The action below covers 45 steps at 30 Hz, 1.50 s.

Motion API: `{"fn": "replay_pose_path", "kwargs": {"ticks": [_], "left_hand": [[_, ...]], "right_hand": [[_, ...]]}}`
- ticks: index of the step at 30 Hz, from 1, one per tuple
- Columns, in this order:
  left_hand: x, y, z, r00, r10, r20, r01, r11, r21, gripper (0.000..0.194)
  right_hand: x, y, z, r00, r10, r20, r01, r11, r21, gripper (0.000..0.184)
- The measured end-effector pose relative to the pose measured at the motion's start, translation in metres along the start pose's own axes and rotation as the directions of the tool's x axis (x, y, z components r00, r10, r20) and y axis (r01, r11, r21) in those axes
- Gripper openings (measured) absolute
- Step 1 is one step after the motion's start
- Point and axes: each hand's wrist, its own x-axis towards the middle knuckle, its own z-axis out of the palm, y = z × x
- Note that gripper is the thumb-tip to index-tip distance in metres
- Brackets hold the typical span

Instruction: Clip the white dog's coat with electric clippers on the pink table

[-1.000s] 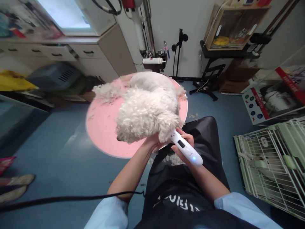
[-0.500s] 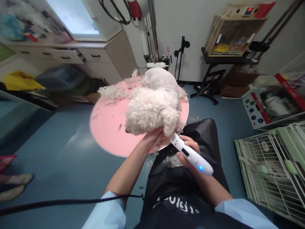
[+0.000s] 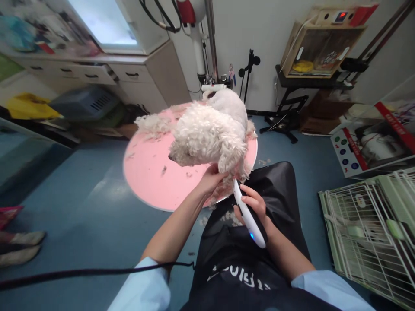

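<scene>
A white curly-coated dog is on a round pink table, its head towards the left and its back and rump clipped short. My left hand is closed against the dog under its hanging ear; fur hides part of the fingers, so exactly what they grip is unclear. In my right hand is a white and black cordless hair clipper with a lit blue light. The clipper's head points up at the dog's front, close to the fur near the table's edge.
Cut fur lies in clumps on the table, and more is on my black apron. A black cable crosses by my left arm. At the right stands a wire cage; a wooden cabinet is behind.
The dog's head has lifted and shifted slightly away from me. My right hand has turned the clipper edge-on and more upright, its rear end swinging left. More of my left hand shows.
</scene>
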Motion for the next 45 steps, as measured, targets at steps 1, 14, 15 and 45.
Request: {"fn": "replay_pose_path", "kwargs": {"ticks": [1,14,15,45], "left_hand": [[0.001,-0.001,0.000,1.000,0.006,-0.002,-0.006,1.000,0.019,0.024],[0.000,0.004,0.003,0.999,0.012,0.037,-0.014,0.998,0.062,0.033],[0.000,0.005,0.002,0.999,0.008,0.035,-0.011,0.997,0.075,0.032],[-0.004,0.017,0.026,0.980,-0.171,0.101,0.179,0.981,-0.074,0.020]], "right_hand": [[-0.001,0.001,0.001,1.000,-0.013,0.018,0.013,0.999,-0.029,0.056],[-0.008,0.013,0.003,0.997,0.014,0.072,-0.009,0.998,-0.064,0.053],[-0.002,0.014,0.001,0.995,0.031,0.096,-0.028,0.999,-0.030,0.053],[-0.007,-0.021,0.018,0.838,0.534,-0.111,-0.399,0.739,0.543,0.051]]}}
